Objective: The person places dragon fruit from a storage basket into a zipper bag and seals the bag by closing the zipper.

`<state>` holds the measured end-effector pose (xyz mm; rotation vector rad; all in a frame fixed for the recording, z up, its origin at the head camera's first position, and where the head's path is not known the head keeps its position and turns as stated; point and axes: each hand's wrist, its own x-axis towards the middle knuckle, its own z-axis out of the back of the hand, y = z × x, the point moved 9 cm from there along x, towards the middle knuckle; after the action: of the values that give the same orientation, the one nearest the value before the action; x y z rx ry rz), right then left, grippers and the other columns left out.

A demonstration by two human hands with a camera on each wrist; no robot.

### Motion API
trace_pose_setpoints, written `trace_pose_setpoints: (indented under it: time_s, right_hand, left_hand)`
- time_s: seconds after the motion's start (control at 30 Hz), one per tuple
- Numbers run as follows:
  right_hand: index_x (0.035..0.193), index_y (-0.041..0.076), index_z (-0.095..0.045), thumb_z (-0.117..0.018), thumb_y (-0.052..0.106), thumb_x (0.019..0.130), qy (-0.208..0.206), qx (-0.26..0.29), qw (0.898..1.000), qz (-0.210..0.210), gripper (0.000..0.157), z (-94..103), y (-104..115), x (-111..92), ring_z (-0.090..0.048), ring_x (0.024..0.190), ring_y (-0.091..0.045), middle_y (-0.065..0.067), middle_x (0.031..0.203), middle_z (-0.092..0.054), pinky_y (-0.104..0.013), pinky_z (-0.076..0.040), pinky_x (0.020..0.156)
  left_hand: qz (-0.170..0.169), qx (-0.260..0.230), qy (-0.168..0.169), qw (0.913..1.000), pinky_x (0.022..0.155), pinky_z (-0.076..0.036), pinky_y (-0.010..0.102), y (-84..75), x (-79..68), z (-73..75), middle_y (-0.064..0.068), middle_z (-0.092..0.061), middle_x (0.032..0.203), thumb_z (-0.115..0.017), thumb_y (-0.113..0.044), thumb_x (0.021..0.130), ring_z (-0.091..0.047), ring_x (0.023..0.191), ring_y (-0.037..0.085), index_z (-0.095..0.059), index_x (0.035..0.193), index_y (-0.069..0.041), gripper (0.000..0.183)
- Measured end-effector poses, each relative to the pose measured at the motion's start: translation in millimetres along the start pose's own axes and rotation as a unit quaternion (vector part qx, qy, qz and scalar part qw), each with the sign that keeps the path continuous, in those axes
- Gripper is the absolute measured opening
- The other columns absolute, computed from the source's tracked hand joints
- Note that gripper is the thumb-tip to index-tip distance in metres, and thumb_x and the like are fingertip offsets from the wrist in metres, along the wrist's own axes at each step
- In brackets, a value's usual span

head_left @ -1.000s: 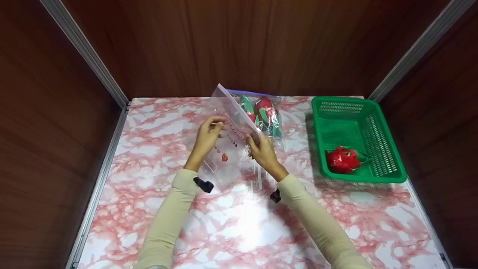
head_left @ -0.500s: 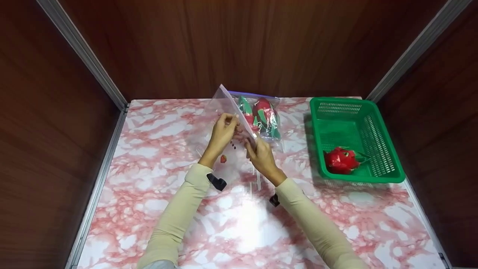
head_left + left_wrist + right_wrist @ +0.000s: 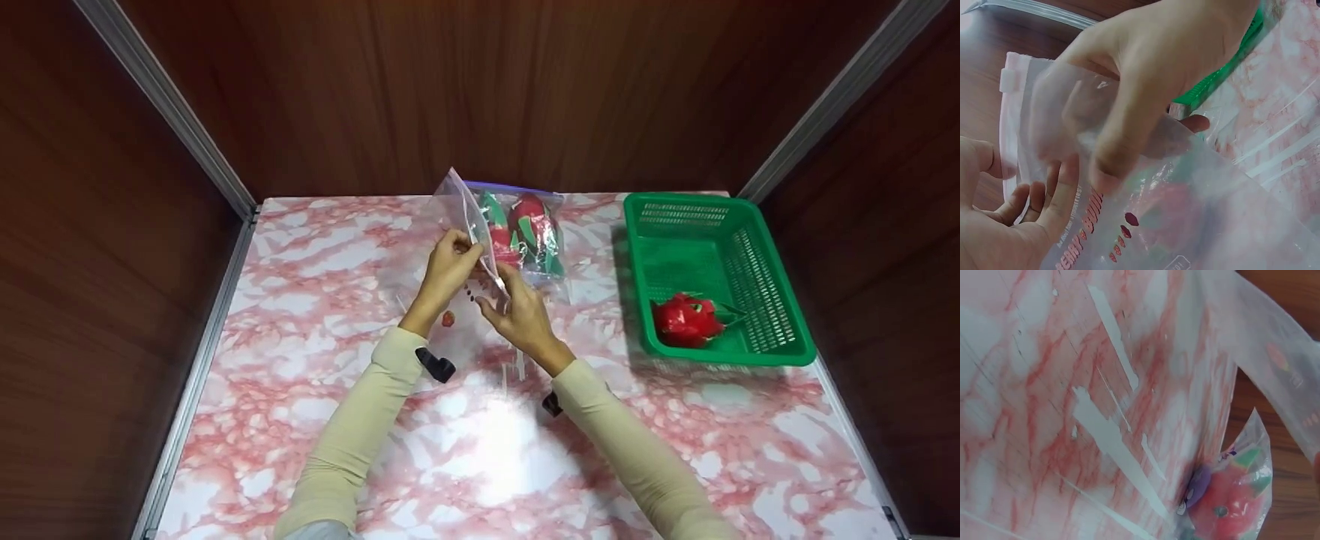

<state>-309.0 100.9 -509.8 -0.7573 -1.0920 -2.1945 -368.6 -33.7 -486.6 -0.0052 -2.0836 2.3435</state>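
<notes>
A clear zip bag (image 3: pixel 459 196) with a pale pink top strip and berry print stands tilted between my hands. My left hand (image 3: pixel 448 268) pinches it along the zip strip, thumb and fingers on opposite sides. My right hand (image 3: pixel 525 311) grips the lower end of the strip; in the left wrist view its thumb lies over the plastic and its blurred fingers show through it. Behind is a second zip bag (image 3: pixel 1264 455) with a purple strip, holding red-and-green dragon fruits (image 3: pixel 531 214). Another dragon fruit (image 3: pixel 686 321) lies in a green basket (image 3: pixel 634 259).
The basket stands at the right of the pink-marbled table (image 3: pixel 300 307). Brown wooden panels (image 3: pixel 480 90) enclose the back and sides, with metal posts at the corners. White scuff marks (image 3: pixel 1112 439) show on the table near my right hand.
My left hand has moved right and up onto the bag's strip. The strip has bent and its mouth parted slightly. My right thumb has spread away from its fingers.
</notes>
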Motion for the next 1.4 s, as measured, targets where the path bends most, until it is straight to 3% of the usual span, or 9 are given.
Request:
trace_pose_setpoints:
  time_s: [0.2,0.3,0.43,0.57,0.67,0.87,0.97,1.13,1.4]
  right_hand:
    - [0.145,0.001,-0.047,-0.073,-0.01,0.086,0.003,0.039,0.997,-0.07,0.065,-7.3,-10.6,-4.7,-0.076,0.101,-0.033,-0.022,0.132,-0.072,-0.049,-0.064,0.084]
    - [0.144,0.002,-0.048,-0.075,-0.006,0.088,-0.003,0.027,0.995,-0.1,0.063,-8.4,-14.8,-8.2,-0.077,0.102,-0.035,-0.021,0.132,-0.073,-0.05,-0.065,0.083]
    - [0.144,0.005,-0.049,-0.077,0.002,0.091,0.013,-0.001,0.993,-0.121,0.06,-11.1,-16.1,-12.2,-0.073,0.08,-0.031,-0.016,0.103,-0.078,-0.05,-0.061,0.069]
    - [0.147,0.002,-0.045,-0.078,0.008,0.093,0.051,0.001,0.994,-0.101,0.063,-17.3,-11.9,-14.5,-0.069,0.066,-0.026,-0.011,0.082,-0.072,-0.045,-0.058,0.059]
    - [0.152,0.002,-0.039,-0.079,0.012,0.093,0.099,0.048,0.988,-0.109,0.072,-24.8,-13.2,-17.2,-0.075,0.077,-0.027,-0.015,0.102,-0.077,-0.04,-0.062,0.063]
    - [0.165,0.014,-0.025,-0.083,0.03,0.09,0.19,0.125,0.955,-0.189,0.096,-36.1,-24.2,-24.4,-0.069,0.105,-0.033,-0.02,0.129,-0.067,-0.044,-0.065,0.075]
    - [0.168,0.014,-0.019,-0.085,0.03,0.088,0.205,0.166,0.944,-0.2,0.104,-37.6,-26.1,-25.4,-0.063,0.121,-0.037,-0.021,0.146,-0.056,-0.049,-0.065,0.086]
    - [0.169,0.015,-0.016,-0.088,0.032,0.087,0.216,0.209,0.935,-0.188,0.111,-36.4,-26.1,-25.3,-0.049,0.143,-0.04,-0.017,0.165,-0.037,-0.056,-0.057,0.107]
    - [0.17,0.014,-0.019,-0.061,0.083,0.089,0.224,0.239,0.931,-0.163,0.115,-35.0,-25.1,-26.2,-0.04,0.149,-0.046,-0.018,0.173,-0.024,-0.064,-0.051,0.112]
  left_hand:
    - [-0.008,0.005,-0.001,1.0,0.067,-0.06,0.023,0.2,0.6,-2.0,0.009,-0.068,0.098,-0.063,-0.011,0.098,-0.066,0.086,0.014,-0.061,0.104,-0.002,0.011]
    - [-0.014,0.002,-0.001,0.9999,0.065,-0.06,0.022,0.0,0.2,-2.2,0.008,-0.069,0.095,-0.062,-0.01,0.098,-0.067,0.082,0.013,-0.061,0.103,-0.001,0.01]
    - [-0.019,0.008,-0.005,0.9998,0.063,-0.062,0.025,0.9,0.2,-1.9,0.004,-0.066,0.09,-0.061,-0.008,0.098,-0.064,0.076,0.011,-0.061,0.1,-0.001,0.007]
    - [-0.023,0.032,-0.016,0.9991,0.063,-0.057,0.023,2.9,0.3,-1.4,0.003,-0.064,0.09,-0.062,-0.01,0.099,-0.06,0.079,0.011,-0.061,0.097,-0.004,0.006]
    - [-0.034,0.054,-0.019,0.9978,0.07,-0.052,0.023,3.5,0.0,-1.3,0.004,-0.062,0.092,-0.063,-0.012,0.099,-0.059,0.084,0.015,-0.06,0.092,-0.007,0.008]
    - [-0.057,0.084,-0.017,0.9947,0.103,-0.052,0.037,4.3,-2.1,0.5,0.012,-0.057,0.115,-0.064,-0.012,0.096,-0.061,0.113,0.027,-0.058,0.089,-0.007,0.01]
    - [-0.039,0.064,-0.007,0.9972,0.098,-0.053,0.041,9.2,-3.6,1.1,0.018,-0.059,0.12,-0.061,-0.013,0.096,-0.061,0.111,0.031,-0.057,0.102,-0.004,0.01]
    - [-0.008,0.059,0.004,0.9982,0.092,-0.054,0.04,17.2,-3.4,2.1,0.019,-0.066,0.128,-0.057,-0.013,0.098,-0.063,0.111,0.029,-0.055,0.132,-0.005,0.035]
    - [-0.011,0.059,0.016,0.9981,0.09,-0.052,0.036,21.5,-1.6,-0.1,0.018,-0.07,0.123,-0.053,-0.014,0.103,-0.064,0.107,0.026,-0.06,0.132,-0.003,0.032]
